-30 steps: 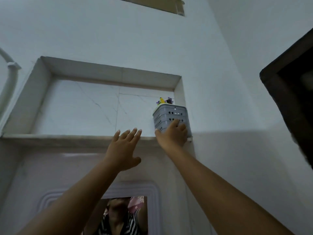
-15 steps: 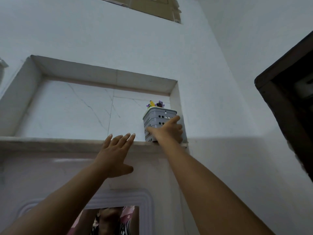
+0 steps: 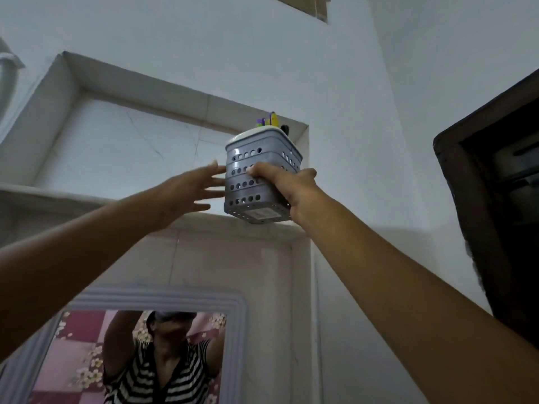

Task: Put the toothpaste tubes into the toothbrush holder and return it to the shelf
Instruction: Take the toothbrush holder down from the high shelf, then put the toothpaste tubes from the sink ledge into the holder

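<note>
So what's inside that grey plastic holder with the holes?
Purple and yellow tips and something dark poke above the grey perforated plastic holder gripped by the right hand. Its walls hide the rest, so any toothpaste tubes cannot be confirmed.

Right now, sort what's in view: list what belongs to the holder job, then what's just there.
Belongs to the job:
grey toothbrush holder, gripped by the right hand
left hand, open beside it
items poking out of its top
marble shelf

Just there:
mirror
dark frame at right
white pipe
</note>
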